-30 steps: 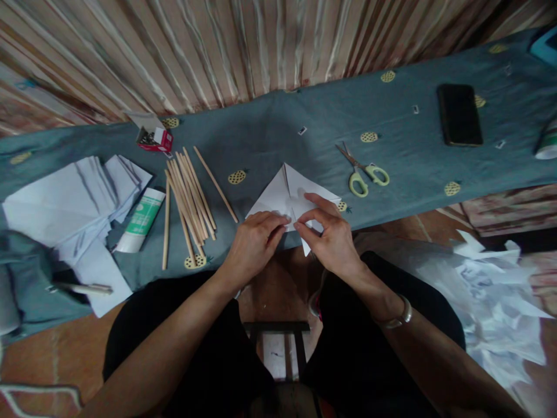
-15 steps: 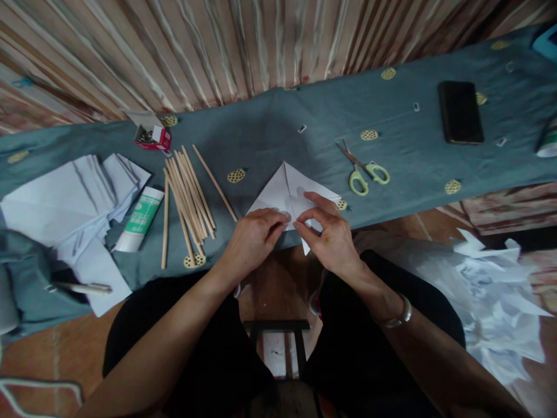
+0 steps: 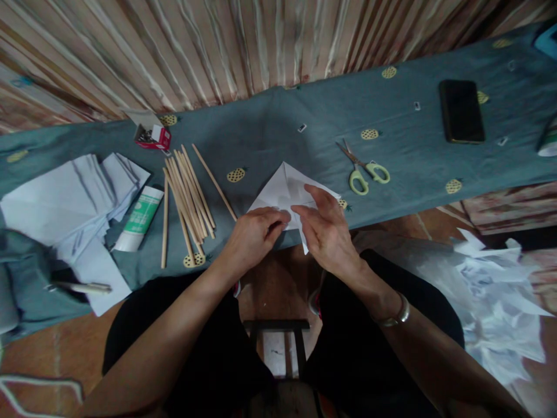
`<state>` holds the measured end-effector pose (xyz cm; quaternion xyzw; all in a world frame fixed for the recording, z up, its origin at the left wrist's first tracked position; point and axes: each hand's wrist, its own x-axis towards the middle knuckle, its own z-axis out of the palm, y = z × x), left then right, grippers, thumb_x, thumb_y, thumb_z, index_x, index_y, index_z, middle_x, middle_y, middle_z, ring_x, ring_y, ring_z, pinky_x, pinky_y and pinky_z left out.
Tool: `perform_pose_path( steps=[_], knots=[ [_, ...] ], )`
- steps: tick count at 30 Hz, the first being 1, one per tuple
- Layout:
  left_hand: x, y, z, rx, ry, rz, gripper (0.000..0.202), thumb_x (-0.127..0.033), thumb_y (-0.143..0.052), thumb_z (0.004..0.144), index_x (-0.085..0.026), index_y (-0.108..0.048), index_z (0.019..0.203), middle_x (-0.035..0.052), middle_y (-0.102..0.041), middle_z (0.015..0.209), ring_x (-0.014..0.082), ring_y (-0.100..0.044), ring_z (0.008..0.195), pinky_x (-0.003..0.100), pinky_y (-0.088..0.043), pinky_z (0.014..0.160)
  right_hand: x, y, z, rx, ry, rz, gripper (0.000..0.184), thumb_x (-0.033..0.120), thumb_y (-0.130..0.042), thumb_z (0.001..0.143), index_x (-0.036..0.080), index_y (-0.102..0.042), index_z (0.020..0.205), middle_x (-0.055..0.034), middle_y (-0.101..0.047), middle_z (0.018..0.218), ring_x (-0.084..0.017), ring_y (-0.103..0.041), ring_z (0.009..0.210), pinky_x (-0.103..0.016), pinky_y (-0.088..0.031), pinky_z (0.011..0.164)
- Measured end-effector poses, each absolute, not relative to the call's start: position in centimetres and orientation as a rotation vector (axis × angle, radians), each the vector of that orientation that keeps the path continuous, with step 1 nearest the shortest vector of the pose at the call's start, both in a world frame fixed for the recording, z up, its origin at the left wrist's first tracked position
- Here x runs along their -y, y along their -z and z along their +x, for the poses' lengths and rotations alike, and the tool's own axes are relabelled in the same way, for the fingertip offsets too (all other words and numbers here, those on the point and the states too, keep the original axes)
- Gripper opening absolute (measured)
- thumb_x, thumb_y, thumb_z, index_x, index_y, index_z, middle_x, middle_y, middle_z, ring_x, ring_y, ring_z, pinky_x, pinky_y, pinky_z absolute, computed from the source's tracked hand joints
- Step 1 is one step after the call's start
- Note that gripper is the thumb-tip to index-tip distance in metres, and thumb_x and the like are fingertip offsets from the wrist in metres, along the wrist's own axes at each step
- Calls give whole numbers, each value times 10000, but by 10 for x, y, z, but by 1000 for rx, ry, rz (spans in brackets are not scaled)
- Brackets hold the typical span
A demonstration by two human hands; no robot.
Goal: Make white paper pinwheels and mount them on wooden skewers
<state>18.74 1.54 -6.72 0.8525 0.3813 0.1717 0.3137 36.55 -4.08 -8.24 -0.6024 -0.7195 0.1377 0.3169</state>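
A folded white paper (image 3: 282,188) lies at the near edge of the blue-grey cloth (image 3: 304,128), partly hanging over it. My left hand (image 3: 252,235) is curled, with its fingertips pressed on the paper's near middle. My right hand (image 3: 326,229) rests over the paper's right side with fingers stretched out and slightly apart, lying on a flap. The paper's near corner is hidden under both hands.
Several wooden sticks (image 3: 187,191) and a glue tube (image 3: 139,217) lie to the left, beside a stack of white sheets (image 3: 65,203) and a red clip box (image 3: 152,137). Scissors (image 3: 363,168) and a phone (image 3: 461,110) lie to the right. Paper scraps (image 3: 500,290) cover the floor at right.
My right hand has gone from a pinch on the paper's flap to stretched fingers laid over it. My left hand has stayed in place.
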Motion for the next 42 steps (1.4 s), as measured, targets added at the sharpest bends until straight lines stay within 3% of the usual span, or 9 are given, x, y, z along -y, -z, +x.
perform_pose_path(
  steps=[7, 15, 20, 35, 42],
  knots=[
    [-16, 65, 188, -1022, -441, 2239, 157, -168, -523, 894, -192, -671, 942, 30, -719, 934, 171, -678, 885, 300, -518, 828, 38, 88, 365, 2028, -199, -1565, 355, 118, -416, 911, 243, -629, 1166, -53, -399, 1471, -283, -349, 1362, -512, -394, 1081],
    [-11, 67, 187, -995, -500, 2288, 158, -212, -544, 900, -176, -678, 976, 43, -682, 925, 171, -666, 856, 302, -531, 794, 39, 88, 357, 2071, -225, -1559, 351, 114, -359, 934, 214, -586, 1182, -99, -419, 1477, -281, -299, 1408, -522, -383, 1080],
    [-8, 69, 186, -994, -512, 2360, 197, -182, -627, 842, -192, -663, 1035, 50, -647, 1047, 188, -647, 941, 337, -536, 856, 40, 86, 355, 2121, -200, -1565, 357, 91, -344, 918, 166, -582, 1174, -136, -447, 1455, -286, -314, 1399, -512, -389, 1075],
    [-30, 67, 173, -1071, -578, 2633, 205, -107, -543, 852, -163, -697, 974, 83, -641, 1012, 225, -581, 950, 396, -486, 855, 40, 75, 390, 2034, -218, -1661, 375, 125, -423, 887, 145, -583, 1226, -153, -543, 1379, -284, -482, 1302, -498, -397, 1054],
    [-12, 61, 184, -989, -606, 2720, 281, -402, -582, 881, -166, -679, 998, 104, -644, 1087, 268, -541, 1024, 436, -437, 867, 42, 75, 386, 2103, -237, -1666, 358, 138, -459, 873, 126, -603, 1200, -159, -519, 1402, -292, -471, 1303, -483, -387, 1061]
  ],
)
